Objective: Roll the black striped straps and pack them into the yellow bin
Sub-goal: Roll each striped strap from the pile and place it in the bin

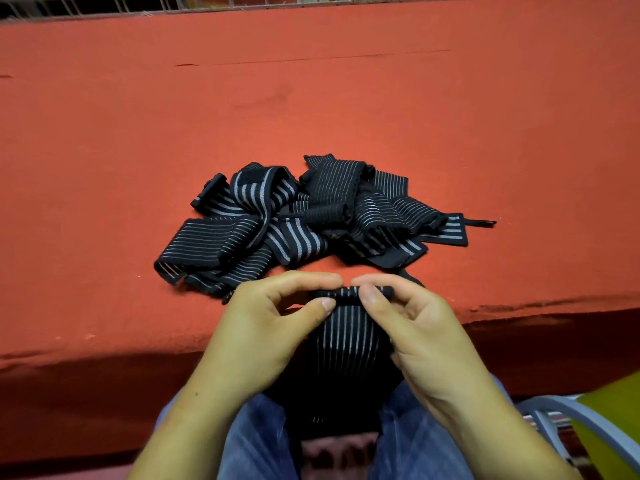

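A black strap with thin white stripes (348,341) hangs from my hands down over my lap, its top end turned into a small tight roll. My left hand (263,327) pinches the roll's left side between thumb and fingers. My right hand (412,323) pinches its right side the same way. Just beyond my hands, a tangled pile of several black striped straps (304,216) lies on the red table (311,98). A corner of the yellow bin (613,424) shows at the lower right, beside a grey chair frame.
The red cloth-covered table has its front edge (104,351) just under my hands. A wire rack (242,3) runs along the far edge. My knees in blue jeans (256,441) are below. A grey metal chair frame (568,414) stands at the right.
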Action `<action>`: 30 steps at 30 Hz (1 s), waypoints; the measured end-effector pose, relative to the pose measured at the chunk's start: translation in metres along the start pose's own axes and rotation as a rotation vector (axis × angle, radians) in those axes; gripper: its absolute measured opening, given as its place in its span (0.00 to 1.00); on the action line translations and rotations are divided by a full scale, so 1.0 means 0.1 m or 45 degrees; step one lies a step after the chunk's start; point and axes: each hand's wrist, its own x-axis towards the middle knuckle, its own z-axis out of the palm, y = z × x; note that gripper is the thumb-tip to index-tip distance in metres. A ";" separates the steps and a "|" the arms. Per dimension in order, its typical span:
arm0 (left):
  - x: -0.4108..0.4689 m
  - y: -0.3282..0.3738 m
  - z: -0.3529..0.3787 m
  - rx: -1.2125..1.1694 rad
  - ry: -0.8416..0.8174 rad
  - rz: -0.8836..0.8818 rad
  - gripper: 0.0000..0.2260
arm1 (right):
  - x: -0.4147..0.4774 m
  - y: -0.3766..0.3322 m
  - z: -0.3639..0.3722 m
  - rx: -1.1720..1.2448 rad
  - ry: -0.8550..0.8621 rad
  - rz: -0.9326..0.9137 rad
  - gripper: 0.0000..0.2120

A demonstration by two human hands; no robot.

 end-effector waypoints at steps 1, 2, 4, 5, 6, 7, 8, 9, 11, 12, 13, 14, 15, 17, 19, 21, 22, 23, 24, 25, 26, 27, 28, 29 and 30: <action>0.00 0.00 0.00 -0.014 -0.016 -0.003 0.11 | 0.01 0.00 -0.01 -0.004 0.012 0.003 0.07; 0.00 0.00 0.00 -0.040 -0.029 -0.013 0.10 | 0.01 0.01 -0.02 -0.009 0.014 0.006 0.06; 0.00 -0.01 0.01 -0.098 -0.047 -0.032 0.08 | 0.01 0.00 -0.03 -0.038 0.010 0.004 0.09; 0.00 -0.02 0.02 -0.114 -0.044 -0.040 0.08 | 0.01 -0.01 -0.03 -0.041 0.002 0.002 0.10; 0.00 -0.03 0.03 -0.129 -0.041 -0.054 0.09 | 0.00 -0.02 -0.03 -0.038 -0.005 -0.004 0.10; 0.00 -0.05 0.03 -0.144 -0.038 -0.075 0.10 | 0.00 -0.02 -0.02 -0.033 -0.011 -0.009 0.10; 0.00 -0.05 0.04 -0.157 -0.036 -0.096 0.11 | -0.01 -0.03 -0.02 -0.022 -0.018 -0.010 0.11; -0.01 -0.05 0.04 -0.165 -0.033 -0.109 0.12 | -0.01 -0.03 -0.01 0.001 -0.021 -0.001 0.12; -0.01 -0.05 0.05 -0.200 -0.018 -0.117 0.12 | -0.01 -0.03 -0.01 0.041 -0.020 0.025 0.13; -0.01 -0.05 0.05 -0.219 -0.006 -0.119 0.12 | -0.01 -0.04 -0.01 0.037 -0.023 0.034 0.13; -0.02 -0.06 0.06 -0.235 0.007 -0.117 0.11 | -0.01 -0.04 -0.01 0.016 -0.037 0.041 0.12; -0.01 -0.06 0.06 -0.239 0.020 -0.109 0.11 | -0.02 -0.04 0.00 -0.006 -0.057 0.053 0.11; -0.02 -0.06 0.05 -0.229 0.032 -0.098 0.11 | -0.03 -0.04 0.00 -0.015 -0.078 0.070 0.11; -0.02 -0.06 0.05 -0.190 0.047 -0.074 0.12 | -0.04 -0.03 0.01 -0.006 -0.094 0.112 0.15; -0.03 -0.07 0.05 -0.146 0.048 -0.043 0.11 | -0.04 -0.04 0.02 -0.005 -0.072 0.109 0.16; -0.03 -0.08 0.04 -0.099 0.032 -0.010 0.11 | -0.04 -0.03 0.02 -0.013 -0.050 0.064 0.14; -0.03 -0.08 0.03 -0.091 0.018 0.000 0.11 | -0.03 -0.04 0.02 -0.024 -0.048 0.039 0.13; -0.03 -0.09 0.02 -0.092 0.003 0.003 0.12 | -0.03 -0.04 0.01 -0.037 -0.056 0.022 0.11; -0.03 -0.09 0.01 -0.094 -0.017 0.001 0.12 | -0.03 -0.04 0.00 -0.047 -0.067 0.020 0.10; -0.03 -0.10 0.01 -0.093 -0.036 -0.004 0.12 | -0.03 -0.04 -0.01 -0.058 -0.076 0.024 0.09; -0.03 -0.10 0.01 -0.092 -0.055 -0.017 0.12 | -0.03 -0.04 -0.01 -0.069 -0.079 0.030 0.08; -0.04 -0.11 0.01 -0.100 -0.067 -0.031 0.10 | -0.03 -0.02 -0.02 -0.086 -0.074 0.030 0.08; -0.04 -0.11 0.01 -0.129 -0.076 -0.042 0.08 | -0.02 -0.01 -0.02 -0.105 -0.060 0.024 0.08; -0.04 -0.10 0.02 -0.165 -0.081 -0.054 0.06 | -0.02 0.01 -0.03 -0.122 -0.046 0.016 0.09; -0.04 -0.08 0.04 -0.190 -0.080 -0.063 0.08 | -0.01 0.02 -0.03 -0.122 -0.042 0.014 0.10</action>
